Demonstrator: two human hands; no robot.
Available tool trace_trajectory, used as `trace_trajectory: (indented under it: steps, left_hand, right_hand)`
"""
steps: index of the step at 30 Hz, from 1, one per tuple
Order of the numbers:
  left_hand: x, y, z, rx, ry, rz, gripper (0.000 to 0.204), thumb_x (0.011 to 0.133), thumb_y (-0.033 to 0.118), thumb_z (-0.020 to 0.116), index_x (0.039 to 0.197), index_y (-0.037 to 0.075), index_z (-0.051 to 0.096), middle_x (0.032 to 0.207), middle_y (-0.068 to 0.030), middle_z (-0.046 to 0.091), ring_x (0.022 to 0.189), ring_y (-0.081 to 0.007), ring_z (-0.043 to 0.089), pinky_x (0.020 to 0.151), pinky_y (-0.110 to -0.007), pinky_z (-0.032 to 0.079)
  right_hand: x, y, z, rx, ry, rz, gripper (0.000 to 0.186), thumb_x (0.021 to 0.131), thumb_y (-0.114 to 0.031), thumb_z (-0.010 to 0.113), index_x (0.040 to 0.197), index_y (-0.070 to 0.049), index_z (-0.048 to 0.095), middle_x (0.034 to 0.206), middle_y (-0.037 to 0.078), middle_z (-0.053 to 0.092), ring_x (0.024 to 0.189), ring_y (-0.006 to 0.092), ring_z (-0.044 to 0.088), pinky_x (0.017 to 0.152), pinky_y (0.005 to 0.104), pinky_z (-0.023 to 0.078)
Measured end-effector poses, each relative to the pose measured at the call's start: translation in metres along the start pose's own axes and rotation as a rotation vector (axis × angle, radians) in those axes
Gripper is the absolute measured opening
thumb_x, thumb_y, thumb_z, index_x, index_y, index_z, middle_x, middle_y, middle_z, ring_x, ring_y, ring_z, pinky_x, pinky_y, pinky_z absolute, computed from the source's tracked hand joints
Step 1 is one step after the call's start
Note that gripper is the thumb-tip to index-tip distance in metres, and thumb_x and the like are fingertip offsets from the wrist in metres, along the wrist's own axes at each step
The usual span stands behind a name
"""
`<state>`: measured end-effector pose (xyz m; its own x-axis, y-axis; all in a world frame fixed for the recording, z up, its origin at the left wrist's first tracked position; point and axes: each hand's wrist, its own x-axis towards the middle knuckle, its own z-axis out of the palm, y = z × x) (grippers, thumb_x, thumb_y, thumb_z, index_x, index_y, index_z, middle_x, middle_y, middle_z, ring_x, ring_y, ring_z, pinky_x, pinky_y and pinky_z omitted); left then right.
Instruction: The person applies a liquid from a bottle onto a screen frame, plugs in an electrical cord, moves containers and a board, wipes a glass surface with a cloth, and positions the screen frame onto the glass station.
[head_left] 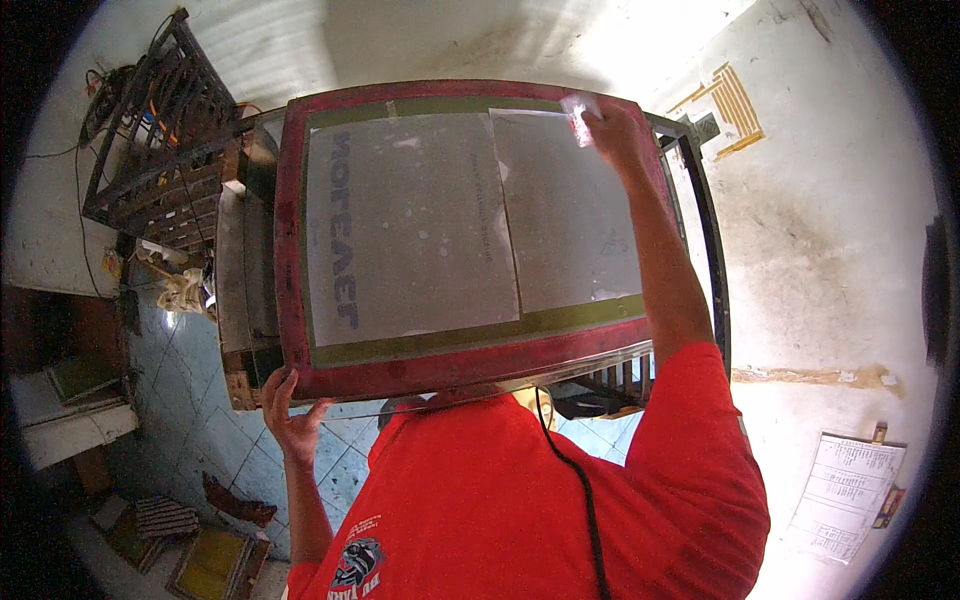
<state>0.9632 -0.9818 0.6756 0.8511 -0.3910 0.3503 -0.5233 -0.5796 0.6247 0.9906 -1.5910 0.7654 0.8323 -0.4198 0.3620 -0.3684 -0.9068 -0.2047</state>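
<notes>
A large screen-printing frame (292, 230) with dark red edges lies tilted across the middle of the view. Two greyish sheets (410, 230) cover most of its mesh, with an olive-green border showing around them. At its near left corner, my left hand (291, 418) grips the edge between thumb and fingers. Over the far right part, my right hand (618, 137) pinches a small translucent piece with red and white on it (579, 121), slightly blurred. I cannot tell exactly what that piece is or whether it touches the sheet.
Under the frame stands a dark metal stand (712, 250). A slatted dark rack (150, 150) with cables is at the far left. More small frames (210, 562) lean at the lower left on blue floor tiles (200, 400). A clipboard with papers (848, 495) hangs on the right wall.
</notes>
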Motion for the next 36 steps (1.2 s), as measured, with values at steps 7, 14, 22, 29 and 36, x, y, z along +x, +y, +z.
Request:
trace_trajectory:
  steps: [7,14,22,29,36]
  left_hand:
    - [-0.001,-0.002,0.001,-0.022,0.003,0.003,0.064,0.055,0.027,0.082,0.112,0.013,0.057,0.116,-0.0079,0.05,0.107,-0.0268,0.048,0.085,-0.038,0.044]
    - [0.003,0.002,-0.001,-0.034,-0.01,-0.002,0.063,0.057,0.029,0.081,0.112,0.014,0.056,0.114,-0.0079,0.051,0.106,-0.0259,0.049,0.084,-0.039,0.045]
    - [0.001,-0.001,0.0,-0.03,0.002,0.0,0.064,0.056,0.028,0.081,0.113,0.015,0.056,0.115,-0.0072,0.05,0.107,-0.025,0.048,0.085,-0.038,0.045]
    - [0.004,0.0,0.0,-0.07,-0.003,0.008,0.064,0.055,0.026,0.082,0.113,0.016,0.056,0.115,-0.0059,0.05,0.107,-0.0247,0.048,0.086,-0.037,0.044]
    - [0.003,0.001,-0.001,-0.048,0.011,0.01,0.063,0.054,0.025,0.082,0.111,0.014,0.057,0.115,-0.0069,0.05,0.106,-0.0241,0.048,0.085,-0.036,0.045]
  right_hand:
    - [-0.023,0.028,0.017,-0.423,-0.065,-0.034,0.025,0.081,-0.029,0.054,0.075,-0.007,0.064,0.074,0.012,0.062,0.076,0.027,0.061,0.068,0.0405,0.049]
    - [0.009,-0.075,0.053,-0.019,-0.089,0.186,0.026,0.079,-0.024,0.054,0.073,-0.001,0.062,0.077,0.016,0.064,0.065,0.0257,0.063,0.061,0.037,0.051]
    - [0.006,-0.016,0.036,0.415,-0.101,0.246,0.035,0.074,-0.035,0.057,0.076,-0.001,0.065,0.077,0.022,0.061,0.076,0.0384,0.06,0.07,0.0449,0.046]
    - [0.005,-0.059,0.077,-0.01,-0.04,0.108,0.028,0.075,-0.033,0.057,0.08,-0.007,0.067,0.074,0.02,0.062,0.073,0.0366,0.061,0.066,0.0432,0.046]
    - [0.018,-0.043,0.055,0.225,-0.122,0.268,0.027,0.074,-0.03,0.059,0.079,-0.005,0.066,0.071,0.019,0.062,0.071,0.0344,0.061,0.064,0.0424,0.046]
